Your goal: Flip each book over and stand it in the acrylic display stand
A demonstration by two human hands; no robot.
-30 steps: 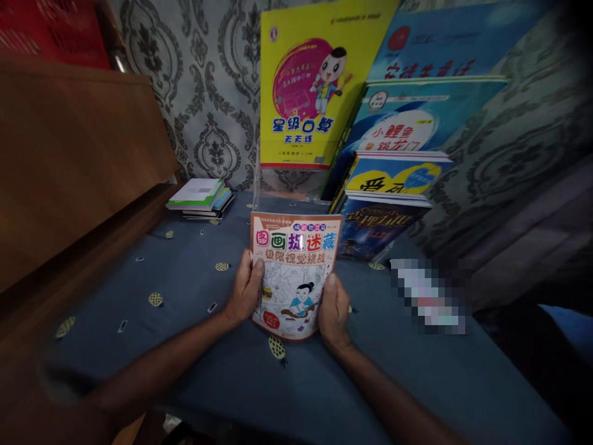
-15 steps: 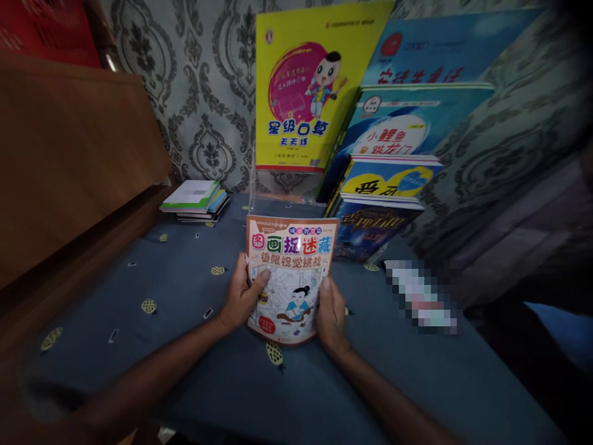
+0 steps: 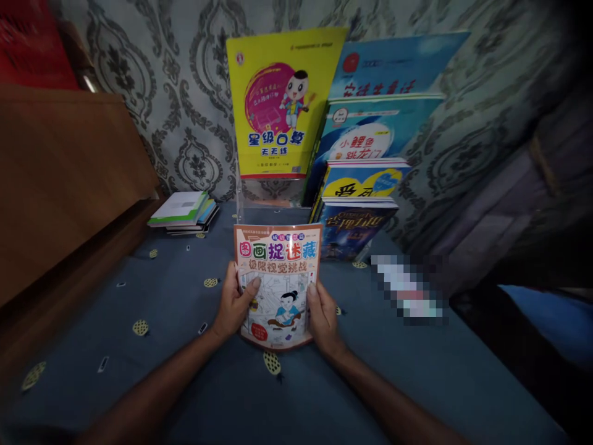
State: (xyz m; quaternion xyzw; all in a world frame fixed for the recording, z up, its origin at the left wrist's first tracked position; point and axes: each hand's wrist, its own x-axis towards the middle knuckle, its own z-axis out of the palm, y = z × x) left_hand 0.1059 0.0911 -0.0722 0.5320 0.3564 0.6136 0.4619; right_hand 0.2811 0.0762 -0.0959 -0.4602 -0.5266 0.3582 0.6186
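Over the blue tablecloth (image 3: 152,290), your left hand (image 3: 234,303) and right hand (image 3: 322,315) grasp the booklet (image 3: 277,281) by its lower edges, thumbs across the cover, forearms angled inward.

A home: damask wallpaper (image 3: 185,123), children's books (image 3: 278,105) on display.

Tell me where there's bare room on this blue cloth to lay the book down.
Bare cloth lies left of the left hand, between the small book stack and the wooden board. More lies near the front, right of the right hand. Crowded: the back, with the standing books.
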